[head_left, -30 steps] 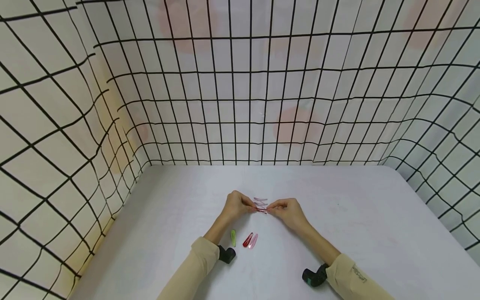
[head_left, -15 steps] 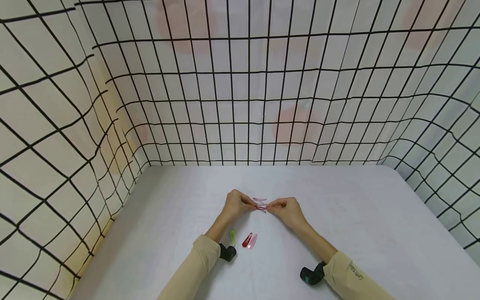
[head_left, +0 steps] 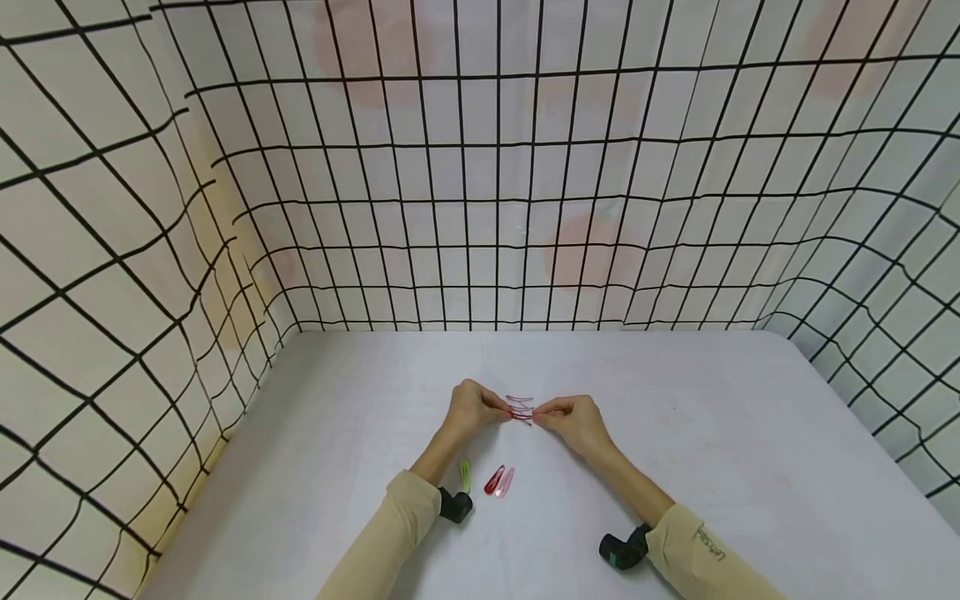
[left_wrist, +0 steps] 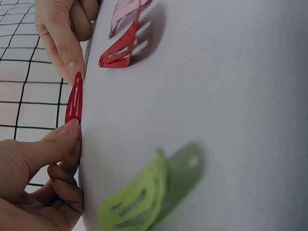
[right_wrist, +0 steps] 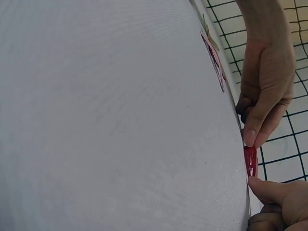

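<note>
A red snap hair clip (head_left: 522,416) spans the gap between my two hands, low over the table. My left hand (head_left: 469,408) pinches one end between thumb and fingers. The opposite end is pinched by my right hand (head_left: 579,422). In the left wrist view the slotted face of this red hair clip (left_wrist: 74,100) shows between the fingertips. Just behind it, several thin pinkish hair clips (head_left: 519,398) lie in a zigzag row, partly hidden. Nearer the body rest a green hair clip (head_left: 465,476), another red hair clip (head_left: 493,480) and a pink hair clip (head_left: 506,482).
The white table (head_left: 675,467) extends around the hands. A black wire grid (head_left: 480,200) stands along its back and sides, with pale cloth behind. Black wrist cameras (head_left: 455,506) sit at both sleeve cuffs.
The view has shifted very slightly. Both hands keep the red hair clip pinched in nearly the same spot, and the loose hair clips stay where they were.
</note>
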The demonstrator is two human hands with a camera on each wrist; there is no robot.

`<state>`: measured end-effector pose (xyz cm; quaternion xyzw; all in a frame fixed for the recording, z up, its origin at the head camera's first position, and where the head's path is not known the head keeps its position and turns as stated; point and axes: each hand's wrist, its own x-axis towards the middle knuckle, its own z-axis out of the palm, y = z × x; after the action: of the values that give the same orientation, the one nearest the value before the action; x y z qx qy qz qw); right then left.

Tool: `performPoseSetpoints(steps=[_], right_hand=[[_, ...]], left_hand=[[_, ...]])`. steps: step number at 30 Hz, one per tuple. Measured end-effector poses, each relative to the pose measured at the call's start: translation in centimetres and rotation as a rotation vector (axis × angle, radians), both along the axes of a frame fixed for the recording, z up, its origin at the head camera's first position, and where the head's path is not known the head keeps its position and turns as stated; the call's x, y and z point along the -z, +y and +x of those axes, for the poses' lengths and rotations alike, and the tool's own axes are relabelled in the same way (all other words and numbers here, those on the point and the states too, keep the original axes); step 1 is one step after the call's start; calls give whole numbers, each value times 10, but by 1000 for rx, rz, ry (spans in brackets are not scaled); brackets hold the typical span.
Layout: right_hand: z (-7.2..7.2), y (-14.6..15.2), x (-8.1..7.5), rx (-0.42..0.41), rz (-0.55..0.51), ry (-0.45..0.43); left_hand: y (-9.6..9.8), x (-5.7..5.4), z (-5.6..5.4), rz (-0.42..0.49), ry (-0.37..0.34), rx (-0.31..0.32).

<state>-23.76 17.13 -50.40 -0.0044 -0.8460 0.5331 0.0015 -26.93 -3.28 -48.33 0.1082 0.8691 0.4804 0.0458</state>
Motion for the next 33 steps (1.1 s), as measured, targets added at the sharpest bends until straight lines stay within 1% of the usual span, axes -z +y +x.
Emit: performPoseSetpoints(steps=[2,6,13,17,19,22,26,28,31,33], right_hand=[[0,0,0,0,-3,-1],[0,-1,1,2,-7,-4],[1,-2,1,23,-19,-4],[3,0,0,35,-17,-6],[5,1,0,31,-21,-13],[11,3,-1,15,-34,-47],[22,3,-5,-52,-65,-109],[27,3,-6,-96,-74,-132],[36,1,-6,-194,-83,-131],[40,-1,-4,-274,-77,-106]], left_hand=[[0,-1,0,1,-14,-2],[-2,-2,2,8,-19,-5],[-7,-2,4,11,3,-32],[-10,-3,8,6,10,-36],[-13,-3,10,4,-5,-31],[-17,-5,15,10,-38,-20],[-24,-9,23,19,-69,15],[-27,-11,28,11,-86,49],[-32,-12,35,-5,-122,102],[-35,-12,40,-9,-136,140]])
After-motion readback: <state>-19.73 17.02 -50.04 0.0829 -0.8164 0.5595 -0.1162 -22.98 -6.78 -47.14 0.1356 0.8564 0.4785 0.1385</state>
